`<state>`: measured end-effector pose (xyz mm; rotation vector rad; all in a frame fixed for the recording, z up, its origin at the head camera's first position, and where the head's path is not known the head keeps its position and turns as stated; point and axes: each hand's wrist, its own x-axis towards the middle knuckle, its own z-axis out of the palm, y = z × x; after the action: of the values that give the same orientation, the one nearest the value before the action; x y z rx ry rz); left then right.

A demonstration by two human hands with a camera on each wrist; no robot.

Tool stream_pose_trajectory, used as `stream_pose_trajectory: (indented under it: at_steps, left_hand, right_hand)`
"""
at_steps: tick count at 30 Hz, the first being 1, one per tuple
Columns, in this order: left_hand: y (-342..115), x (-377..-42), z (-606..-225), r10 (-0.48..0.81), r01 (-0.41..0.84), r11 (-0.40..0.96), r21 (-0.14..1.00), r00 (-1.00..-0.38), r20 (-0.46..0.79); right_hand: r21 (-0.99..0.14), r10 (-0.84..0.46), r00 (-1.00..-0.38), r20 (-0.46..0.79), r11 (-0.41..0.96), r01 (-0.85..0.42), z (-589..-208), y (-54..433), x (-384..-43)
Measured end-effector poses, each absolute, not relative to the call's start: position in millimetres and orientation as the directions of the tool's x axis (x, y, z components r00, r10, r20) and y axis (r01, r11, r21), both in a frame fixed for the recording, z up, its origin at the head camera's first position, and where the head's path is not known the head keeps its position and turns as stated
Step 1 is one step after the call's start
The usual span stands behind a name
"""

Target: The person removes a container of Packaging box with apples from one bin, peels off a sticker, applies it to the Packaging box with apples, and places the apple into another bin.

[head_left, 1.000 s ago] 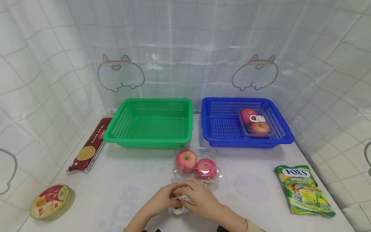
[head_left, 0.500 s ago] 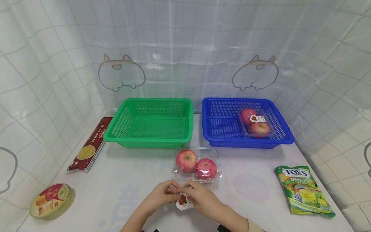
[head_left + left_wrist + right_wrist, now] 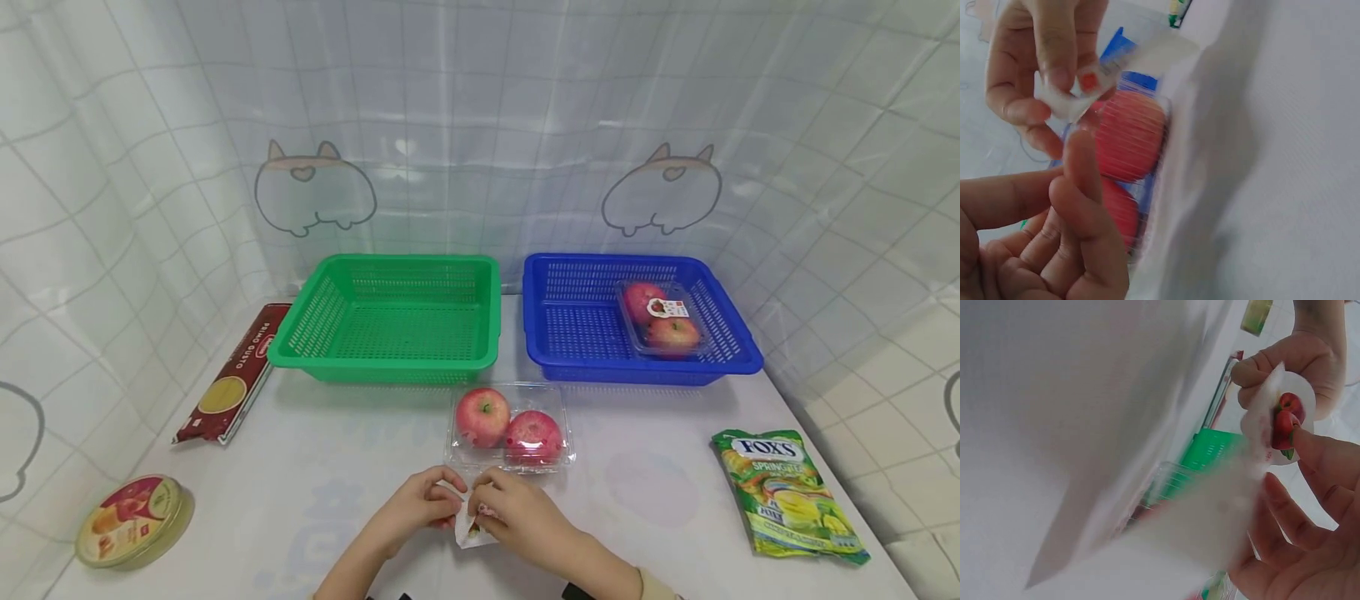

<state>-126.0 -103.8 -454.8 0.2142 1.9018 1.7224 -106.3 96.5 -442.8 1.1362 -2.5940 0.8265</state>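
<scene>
Above the table, a white label with a printed red apple [image 3: 1288, 422] is bent between my hands. My right hand [image 3: 521, 515] pinches it between thumb and fingers, seen also in the left wrist view. My left hand [image 3: 420, 507] is close at the label's left edge, fingers bent. In the left wrist view its index fingertip is right beside the label's corner; whether it grips the corner is unclear. Just beyond the hands lies a clear plastic box [image 3: 551, 396] with two red apples [image 3: 483, 417]. Part of the label is blurred in the right wrist view.
At the back stand a green basket [image 3: 382, 364] and a blue basket [image 3: 585, 367], the blue one holding a labelled box of two apples [image 3: 672, 335]. To the left are a brown-red packet [image 3: 240, 367] and a round tub [image 3: 131, 521]; at right, a green Fox's bag [image 3: 787, 492].
The label has come into view between my hands and is now more folded towards the right hand. My left thumb and index finger have parted a little. The apple box has stayed in place.
</scene>
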Motion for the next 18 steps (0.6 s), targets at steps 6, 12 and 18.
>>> stream_pose_trajectory:
  at_steps: [6,12,18]
  left_hand:
    - [-104.1,-126.1,-460.5,0.426,-0.192,0.230,0.954,-0.862,-0.276]
    - [-104.4,-127.5,-466.8,0.375,-0.137,0.318,0.938,-0.891,-0.257]
    - [-104.6,-127.7,-467.0,0.359,-0.103,0.368,0.924,-0.901,-0.243]
  right_hand:
    - [-0.353,-0.626,-0.662,0.413,0.560,-0.750,-444.9,97.9,-107.8]
    - [-0.393,-0.631,-0.668,0.395,0.541,-0.743,-441.5,100.1,-109.9]
    - [-0.623,-0.593,-0.758,0.273,0.491,-0.609,-435.1,106.1,-113.7]
